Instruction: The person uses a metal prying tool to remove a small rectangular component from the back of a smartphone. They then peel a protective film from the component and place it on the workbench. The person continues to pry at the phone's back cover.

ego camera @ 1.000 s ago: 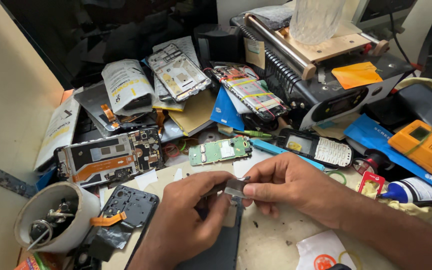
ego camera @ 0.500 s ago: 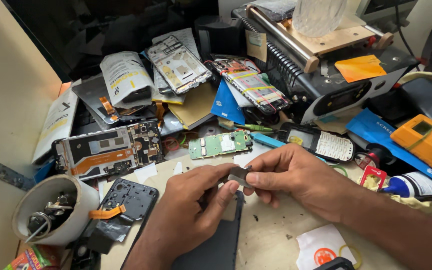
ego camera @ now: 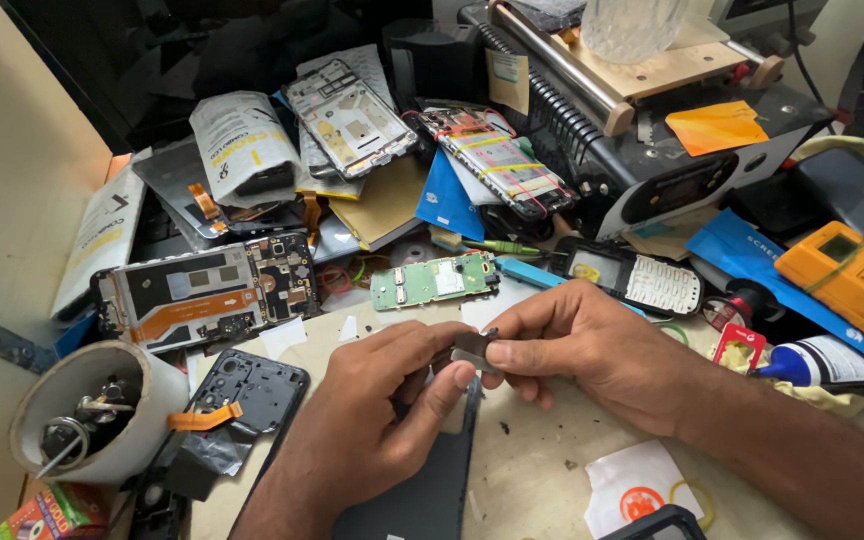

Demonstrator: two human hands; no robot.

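Both hands (ego camera: 472,375) still pinch small metal part (ego camera: 472,348) — grip unchanged, view nearer.

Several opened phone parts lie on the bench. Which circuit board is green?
The small green circuit board just beyond the two hands, lying flat by the blue tool. The larger opened phone to its left is grey and black with an orange ribbon.

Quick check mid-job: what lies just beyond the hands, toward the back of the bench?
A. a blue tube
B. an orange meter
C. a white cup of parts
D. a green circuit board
D: the green circuit board lies flat just beyond the left hand and right hand, which pinch a small metal part between them.
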